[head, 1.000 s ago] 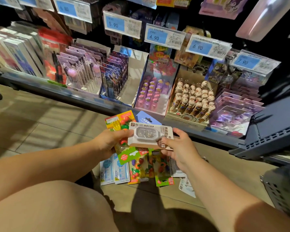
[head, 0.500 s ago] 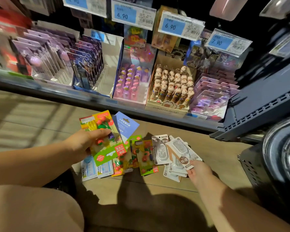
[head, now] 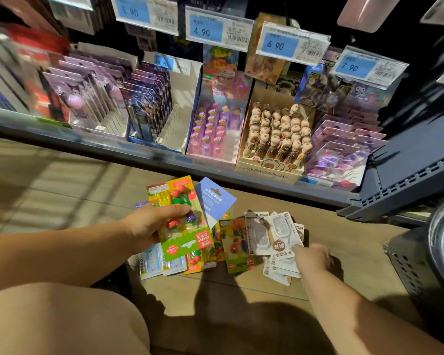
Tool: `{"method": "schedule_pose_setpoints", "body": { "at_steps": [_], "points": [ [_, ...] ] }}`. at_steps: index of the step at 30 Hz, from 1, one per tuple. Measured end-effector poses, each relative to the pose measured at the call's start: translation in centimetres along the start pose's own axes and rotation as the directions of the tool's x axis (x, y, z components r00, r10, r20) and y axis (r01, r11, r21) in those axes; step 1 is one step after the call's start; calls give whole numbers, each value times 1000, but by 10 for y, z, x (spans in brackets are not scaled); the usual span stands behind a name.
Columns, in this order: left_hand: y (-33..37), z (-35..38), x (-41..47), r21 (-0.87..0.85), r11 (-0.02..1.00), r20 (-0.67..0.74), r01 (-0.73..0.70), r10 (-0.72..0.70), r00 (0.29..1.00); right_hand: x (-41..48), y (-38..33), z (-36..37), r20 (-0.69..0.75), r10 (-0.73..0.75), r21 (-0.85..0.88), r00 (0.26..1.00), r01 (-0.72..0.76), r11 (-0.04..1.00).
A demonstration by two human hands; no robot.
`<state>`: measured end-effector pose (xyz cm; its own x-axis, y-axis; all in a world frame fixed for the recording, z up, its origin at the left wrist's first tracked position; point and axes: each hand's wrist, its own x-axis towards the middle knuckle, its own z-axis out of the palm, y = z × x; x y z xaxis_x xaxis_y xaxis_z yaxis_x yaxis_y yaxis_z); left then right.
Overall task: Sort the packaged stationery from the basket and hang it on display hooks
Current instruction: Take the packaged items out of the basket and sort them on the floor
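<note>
Left hand (head: 151,226) grips fruit eraser pack (head: 182,221), thumb curled across front; blue card pack (head: 217,201) fanned behind it. Eraser pack's long axis runs away from person, hang-hole end nearest, print upside down. Blue card's far end leans right.

On floor (head: 62,201) below, near shelf (head: 113,147) front edge: pale blue packs (head: 150,262), second fruit pack (head: 237,244), fanned white packs (head: 274,237), long axes near-to-far.

Right hand (head: 312,257) at white pile's near end, blurred; whether spread or pinching, cannot tell.

Dark basket (head: 415,272) far right.
</note>
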<state>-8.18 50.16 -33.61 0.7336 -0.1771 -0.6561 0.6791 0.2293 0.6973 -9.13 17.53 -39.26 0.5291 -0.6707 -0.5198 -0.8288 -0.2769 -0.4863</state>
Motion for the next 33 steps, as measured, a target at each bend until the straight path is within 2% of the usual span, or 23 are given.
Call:
{"method": "schedule_pose_setpoints", "body": {
  "at_steps": [1,3,5,8,12,16,19,24,26,30,33],
  "points": [
    [0,1,-1,-2,1000,18,1,-1,1000,-10,-9,4,40,-100,46,994,98,994],
    [1,4,-3,5,1000,67,15,-16,998,-37,-32,12,250,-255,200,934,208,957],
    [1,5,-5,7,1000,94,25,-25,995,-63,-53,23,457,-307,305,835,177,936],
    [0,7,-7,20,999,139,50,-52,989,-85,-70,38,600,-331,337,729,144,930],
    [-1,3,-7,18,998,178,54,-56,982,-94,-78,34,590,-374,313,715,224,923],
    [1,-4,-2,-51,998,47,33,-31,998,-93,-83,22,558,-373,492,741,67,868],
    [1,-8,0,-86,996,12,36,-35,999,-96,-88,11,570,-388,588,724,-30,808],
    [3,-2,0,-101,994,25,41,-39,999,-99,-89,6,543,-481,684,688,-31,728],
    [3,-2,0,-92,995,21,50,-48,999,-102,-86,7,532,-515,659,672,53,750],
    [3,-3,-2,-72,996,42,58,-56,998,-109,-79,10,493,-574,417,654,401,816],
    [3,-6,-2,-59,996,75,71,-67,995,-106,-75,15,470,-583,356,663,462,812]
  ]
}}
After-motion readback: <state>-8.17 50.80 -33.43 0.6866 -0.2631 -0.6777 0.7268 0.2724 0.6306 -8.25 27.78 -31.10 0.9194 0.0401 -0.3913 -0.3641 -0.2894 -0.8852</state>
